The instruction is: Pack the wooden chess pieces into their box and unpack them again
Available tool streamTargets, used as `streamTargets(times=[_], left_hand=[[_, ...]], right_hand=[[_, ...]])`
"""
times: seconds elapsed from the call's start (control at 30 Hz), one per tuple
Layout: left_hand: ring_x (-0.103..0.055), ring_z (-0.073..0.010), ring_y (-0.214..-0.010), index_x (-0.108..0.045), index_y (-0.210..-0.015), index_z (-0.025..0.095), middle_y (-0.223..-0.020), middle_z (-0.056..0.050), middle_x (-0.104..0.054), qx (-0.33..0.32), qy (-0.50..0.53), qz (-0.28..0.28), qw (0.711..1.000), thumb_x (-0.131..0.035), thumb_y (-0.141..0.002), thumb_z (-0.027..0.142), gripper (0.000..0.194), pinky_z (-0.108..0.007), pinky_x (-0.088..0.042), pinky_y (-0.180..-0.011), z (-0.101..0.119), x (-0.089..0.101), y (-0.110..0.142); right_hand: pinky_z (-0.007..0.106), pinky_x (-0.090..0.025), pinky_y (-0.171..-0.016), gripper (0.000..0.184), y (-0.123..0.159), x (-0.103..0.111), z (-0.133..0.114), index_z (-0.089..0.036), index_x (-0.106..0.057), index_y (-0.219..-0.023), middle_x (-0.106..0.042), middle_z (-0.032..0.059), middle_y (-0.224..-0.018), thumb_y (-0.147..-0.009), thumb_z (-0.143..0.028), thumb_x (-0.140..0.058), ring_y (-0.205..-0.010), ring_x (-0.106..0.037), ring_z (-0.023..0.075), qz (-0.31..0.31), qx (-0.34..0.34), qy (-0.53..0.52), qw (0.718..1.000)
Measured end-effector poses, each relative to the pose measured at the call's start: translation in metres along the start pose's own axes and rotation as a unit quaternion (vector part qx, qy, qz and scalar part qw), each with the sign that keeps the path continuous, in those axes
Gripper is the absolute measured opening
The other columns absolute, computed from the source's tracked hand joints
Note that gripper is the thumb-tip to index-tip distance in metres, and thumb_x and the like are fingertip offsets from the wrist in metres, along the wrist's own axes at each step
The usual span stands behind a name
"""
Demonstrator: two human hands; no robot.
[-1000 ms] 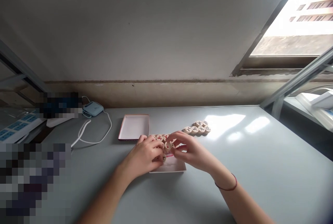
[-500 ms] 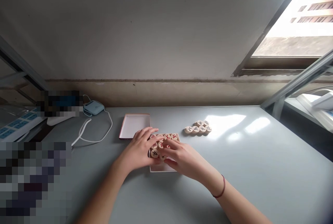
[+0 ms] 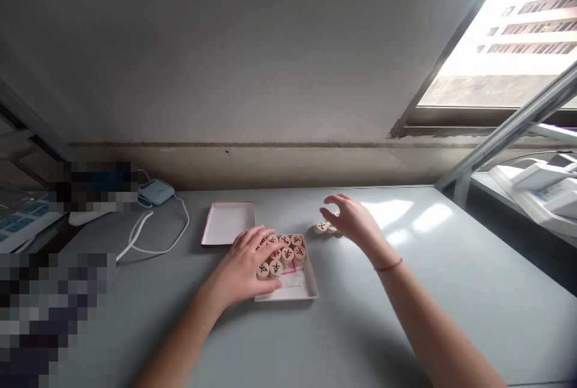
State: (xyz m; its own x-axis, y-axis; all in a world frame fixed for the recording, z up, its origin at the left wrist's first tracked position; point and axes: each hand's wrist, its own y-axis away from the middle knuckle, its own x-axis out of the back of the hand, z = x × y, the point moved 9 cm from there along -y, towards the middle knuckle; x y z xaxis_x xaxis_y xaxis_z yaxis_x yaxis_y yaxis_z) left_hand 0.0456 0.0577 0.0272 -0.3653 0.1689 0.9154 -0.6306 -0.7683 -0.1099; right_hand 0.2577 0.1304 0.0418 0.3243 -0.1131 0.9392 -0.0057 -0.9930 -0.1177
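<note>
1. Head view: the left hand (image 3: 246,264) lies over the left side of a shallow box (image 3: 311,286), fingers spread wide; whether they press on anything, I cannot tell.
2. Head view: red- and black-marked discs (image 3: 287,254) sit inside that box, toward its far and left sides.
3. Head view: the right hand (image 3: 356,219), thumb and fingers apart, is at the loose discs (image 3: 320,228) on the tabletop (image 3: 360,328).

box (image 3: 309,287) on table (image 3: 360,340) | discs (image 3: 287,254) in box | lid (image 3: 228,223) behind-left of box | loose discs (image 3: 320,228) behind-right
</note>
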Motion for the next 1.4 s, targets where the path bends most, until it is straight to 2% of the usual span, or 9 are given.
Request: streamTargets(times=[0.17, 0.43, 0.57, 0.67, 0.77, 1.0, 1.13, 1.27, 1.4], left_hand=[[-0.036, -0.0314, -0.133, -0.055, -0.125, 0.028, -0.139, -0.006, -0.047, -0.001, 0.001, 0.005, 1.000, -0.069, -0.076, 0.034, 0.052, -0.049, -0.039, -0.107, 0.002, 0.000, -0.001], [-0.041, -0.0293, -0.129, -0.057, -0.123, 0.027, -0.133, -0.006, -0.053, -0.011, 0.007, 0.056, 0.998, -0.068, -0.079, 0.034, 0.046, -0.047, -0.041, -0.106, 0.003, 0.007, -0.002], [-0.049, -0.0262, -0.122, -0.054, -0.126, 0.025, -0.125, -0.008, -0.058, -0.010, 0.031, 0.114, 0.993, -0.062, -0.086, 0.035, 0.043, -0.045, -0.046, -0.102, 0.005, 0.015, -0.004], [-0.056, -0.0235, -0.114, -0.048, -0.133, 0.026, -0.122, -0.007, -0.059, -0.015, 0.072, 0.143, 0.987, -0.059, -0.088, 0.039, 0.047, -0.040, -0.051, -0.095, 0.010, 0.018, -0.004], [-0.062, -0.0199, -0.102, -0.049, -0.131, 0.028, -0.116, -0.006, -0.061, -0.022, 0.121, 0.153, 0.981, -0.054, -0.092, 0.037, 0.041, -0.035, -0.054, -0.087, 0.015, 0.017, -0.003], [-0.063, -0.0176, -0.097, -0.054, -0.125, 0.028, -0.111, -0.005, -0.059, -0.034, 0.160, 0.141, 0.976, -0.050, -0.093, 0.023, 0.032, -0.031, -0.054, -0.084, 0.020, 0.014, -0.003], [-0.063, -0.0166, -0.092, -0.058, -0.118, 0.026, -0.109, -0.004, -0.058, 0.004, 0.173, 0.133, 0.976, -0.054, -0.089, 0.022, 0.030, -0.028, -0.054, -0.079, 0.015, 0.015, -0.004], [-0.062, -0.0145, -0.086, -0.066, -0.091, 0.023, -0.102, -0.003, -0.061, 0.001, 0.173, 0.099, 0.980, -0.056, -0.086, 0.020, 0.012, -0.026, -0.052, -0.076, 0.019, 0.011, -0.006], [-0.061, -0.0155, -0.090, -0.067, -0.085, 0.024, -0.096, 0.000, -0.068, -0.070, 0.104, 0.050, 0.991, -0.058, -0.086, 0.019, 0.010, -0.031, -0.046, -0.087, 0.033, -0.002, -0.009]], right_hand=[[0.025, -0.039, -0.057, 0.026, -0.025, -0.023, 0.035, -0.016, -0.068, -0.101, -0.070, 0.0107, -0.093, -0.079, -0.026, -0.058, -0.075, -0.064, 0.0205, -0.143, -0.068, 0.081, 0.984], [0.027, -0.037, -0.048, 0.016, -0.029, -0.022, 0.033, -0.014, -0.070, -0.083, -0.069, 0.0119, -0.070, -0.073, -0.020, -0.060, -0.061, -0.065, 0.0242, -0.157, -0.066, 0.093, 0.981], [0.023, -0.044, -0.047, 0.025, -0.007, -0.009, -0.003, -0.016, -0.067, -0.098, -0.072, 0.0102, -0.094, -0.082, -0.033, -0.058, -0.059, -0.066, 0.0163, -0.134, -0.029, -0.110, 0.984], [0.022, -0.051, -0.047, 0.040, 0.028, -0.018, -0.047, -0.016, -0.064, -0.108, -0.071, 0.0103, -0.097, -0.081, -0.044, -0.062, -0.070, -0.069, 0.0180, -0.205, 0.025, -0.327, 0.922], [0.024, -0.055, -0.055, 0.036, 0.056, -0.029, -0.083, -0.017, -0.066, -0.101, -0.071, 0.0083, -0.095, -0.081, -0.046, -0.063, -0.074, -0.068, 0.0165, -0.255, 0.085, -0.422, 0.866], [0.028, -0.057, -0.066, 0.031, 0.061, -0.039, -0.086, -0.016, -0.065, -0.094, -0.069, 0.0064, -0.090, -0.083, -0.045, -0.063, -0.077, -0.066, 0.0157, -0.203, 0.077, -0.523, 0.825], [0.029, -0.058, -0.064, 0.036, 0.059, -0.038, -0.073, -0.017, -0.062, -0.097, -0.068, 0.0072, -0.092, -0.080, -0.049, -0.065, -0.077, -0.066, 0.0164, -0.184, 0.045, -0.550, 0.813], [0.025, -0.051, -0.049, 0.038, 0.053, -0.032, -0.049, -0.017, -0.060, -0.095, -0.066, 0.0057, -0.081, -0.080, -0.052, -0.064, -0.069, -0.066, 0.0165, -0.135, -0.005, -0.548, 0.825], [0.026, -0.050, -0.053, 0.034, 0.051, -0.028, -0.040, -0.018, -0.060, -0.093, -0.065, 0.0059, -0.088, -0.082, -0.050, -0.062, -0.068, -0.064, 0.0145, -0.125, 0.006, -0.513, 0.849]])
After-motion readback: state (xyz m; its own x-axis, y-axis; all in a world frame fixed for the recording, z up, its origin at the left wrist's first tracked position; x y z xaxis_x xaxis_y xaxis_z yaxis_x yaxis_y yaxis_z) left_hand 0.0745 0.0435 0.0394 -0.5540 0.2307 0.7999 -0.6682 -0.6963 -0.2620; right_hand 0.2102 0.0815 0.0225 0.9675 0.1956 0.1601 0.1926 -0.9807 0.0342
